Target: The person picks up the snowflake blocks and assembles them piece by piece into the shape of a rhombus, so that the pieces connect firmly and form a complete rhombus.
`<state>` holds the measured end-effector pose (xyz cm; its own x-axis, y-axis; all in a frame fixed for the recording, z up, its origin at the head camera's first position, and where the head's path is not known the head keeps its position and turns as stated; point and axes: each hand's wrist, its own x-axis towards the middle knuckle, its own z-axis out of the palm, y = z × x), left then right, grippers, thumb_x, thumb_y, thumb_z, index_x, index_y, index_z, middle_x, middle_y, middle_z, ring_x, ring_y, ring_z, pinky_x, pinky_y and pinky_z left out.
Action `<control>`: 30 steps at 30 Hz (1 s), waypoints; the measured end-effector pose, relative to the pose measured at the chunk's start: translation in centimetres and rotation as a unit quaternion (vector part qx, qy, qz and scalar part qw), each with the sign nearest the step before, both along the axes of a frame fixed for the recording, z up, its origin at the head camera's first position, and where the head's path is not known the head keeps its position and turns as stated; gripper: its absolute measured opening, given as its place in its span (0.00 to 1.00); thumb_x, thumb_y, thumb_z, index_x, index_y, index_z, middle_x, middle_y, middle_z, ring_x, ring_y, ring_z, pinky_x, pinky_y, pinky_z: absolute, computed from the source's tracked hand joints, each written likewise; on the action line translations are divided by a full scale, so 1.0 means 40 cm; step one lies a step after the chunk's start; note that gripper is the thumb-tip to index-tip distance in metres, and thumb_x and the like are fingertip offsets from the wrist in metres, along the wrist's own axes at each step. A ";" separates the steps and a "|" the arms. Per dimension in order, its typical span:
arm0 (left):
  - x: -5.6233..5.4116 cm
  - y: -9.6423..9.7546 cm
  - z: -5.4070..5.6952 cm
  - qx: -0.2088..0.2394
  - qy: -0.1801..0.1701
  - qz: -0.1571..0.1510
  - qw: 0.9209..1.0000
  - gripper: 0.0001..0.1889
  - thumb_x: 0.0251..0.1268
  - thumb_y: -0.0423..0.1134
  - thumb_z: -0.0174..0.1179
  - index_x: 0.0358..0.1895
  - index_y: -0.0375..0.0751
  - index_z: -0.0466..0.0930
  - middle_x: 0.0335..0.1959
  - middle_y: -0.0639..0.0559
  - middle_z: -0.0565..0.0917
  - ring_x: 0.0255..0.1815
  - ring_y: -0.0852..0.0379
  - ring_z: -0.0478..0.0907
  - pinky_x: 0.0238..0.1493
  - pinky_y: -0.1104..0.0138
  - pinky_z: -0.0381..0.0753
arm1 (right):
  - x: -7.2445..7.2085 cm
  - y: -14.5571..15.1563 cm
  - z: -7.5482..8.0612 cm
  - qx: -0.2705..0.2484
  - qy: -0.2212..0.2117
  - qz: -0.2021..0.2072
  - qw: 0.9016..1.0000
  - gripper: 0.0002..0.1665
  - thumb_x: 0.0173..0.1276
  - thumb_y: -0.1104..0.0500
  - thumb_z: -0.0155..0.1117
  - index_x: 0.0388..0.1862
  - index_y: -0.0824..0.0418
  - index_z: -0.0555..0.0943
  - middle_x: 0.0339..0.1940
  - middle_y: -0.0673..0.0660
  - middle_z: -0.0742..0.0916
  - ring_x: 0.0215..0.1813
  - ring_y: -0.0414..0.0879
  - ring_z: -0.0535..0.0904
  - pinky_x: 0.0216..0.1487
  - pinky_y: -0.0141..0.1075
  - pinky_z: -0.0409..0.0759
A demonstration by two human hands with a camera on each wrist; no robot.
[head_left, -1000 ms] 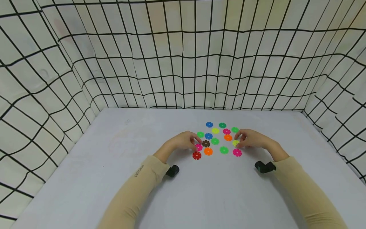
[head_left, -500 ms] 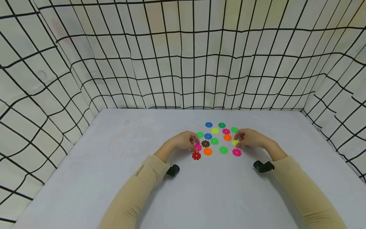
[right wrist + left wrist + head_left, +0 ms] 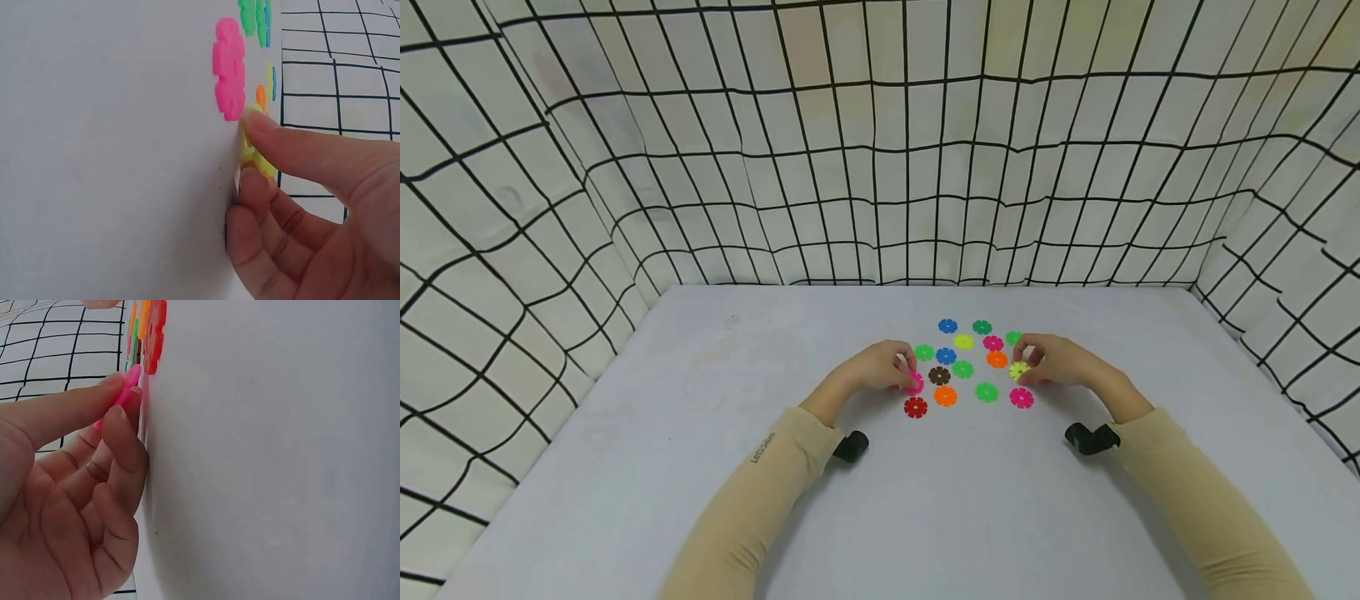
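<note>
Take the far edge of the white worktop [image 3: 970,517] as 12 o'clock. Your left hand [image 3: 876,367] is at 9 o'clock of the disc cluster. Its fingers pinch a pink, notched, plastic-looking disc [image 3: 128,390], which is tilted and seen edge-on in the left wrist view. Half a second ago this disc sat slightly farther toward 3 o'clock; it has since shifted toward your palm, and more of it is covered. At 6 o'clock of it lies a red notched disc [image 3: 915,407]; at 3 o'clock, a dark brown notched disc [image 3: 939,376].

Your right hand [image 3: 1056,360] is at 3 o'clock of the cluster. Its fingers pinch a yellow, notched, plastic-looking disc [image 3: 1017,369], also tilted. At 6 o'clock of it lies a second pink notched disc [image 3: 1022,398], flat.

Assessment: your left side appears to have passed from reach to grip, matching your right. Whether either held disc is fully clear of the worktop cannot be confirmed.
</note>
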<state>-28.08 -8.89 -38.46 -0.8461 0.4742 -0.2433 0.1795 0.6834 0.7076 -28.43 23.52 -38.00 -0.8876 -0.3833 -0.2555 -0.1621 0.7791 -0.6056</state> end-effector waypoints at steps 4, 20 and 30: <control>-0.004 -0.011 -0.004 0.007 0.004 0.014 1.000 0.09 0.68 0.38 0.68 0.46 0.40 0.82 0.27 0.51 0.81 0.29 0.56 0.75 0.36 0.68 0.73 | 0.002 -0.001 -0.006 -0.016 0.002 -0.002 1.000 0.17 0.69 0.61 0.71 0.53 0.61 0.79 0.42 0.62 0.82 0.37 0.50 0.78 0.42 0.38 0.79; 0.003 -0.063 0.041 0.111 0.020 0.089 0.990 0.11 0.71 0.40 0.66 0.50 0.38 0.82 0.36 0.43 0.89 0.33 0.47 0.86 0.48 0.57 0.72 | 0.029 -0.015 -0.002 -0.120 0.105 -0.044 0.986 0.15 0.75 0.66 0.61 0.58 0.67 0.83 0.48 0.65 0.82 0.43 0.53 0.84 0.48 0.40 0.85; 0.016 -0.058 0.060 0.151 0.048 0.110 0.981 0.13 0.71 0.42 0.66 0.51 0.40 0.80 0.38 0.38 0.88 0.36 0.42 0.84 0.45 0.58 0.71 | 0.060 -0.046 0.018 -0.196 0.172 -0.067 0.963 0.16 0.76 0.63 0.64 0.60 0.66 0.83 0.46 0.63 0.88 0.46 0.58 0.86 0.49 0.31 0.82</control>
<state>-27.44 -11.21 -36.07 -0.9485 0.3151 -0.0339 0.1269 0.4755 0.8705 -26.02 21.67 -37.26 -0.9419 -0.2670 0.2037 -0.3200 0.5295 -0.7857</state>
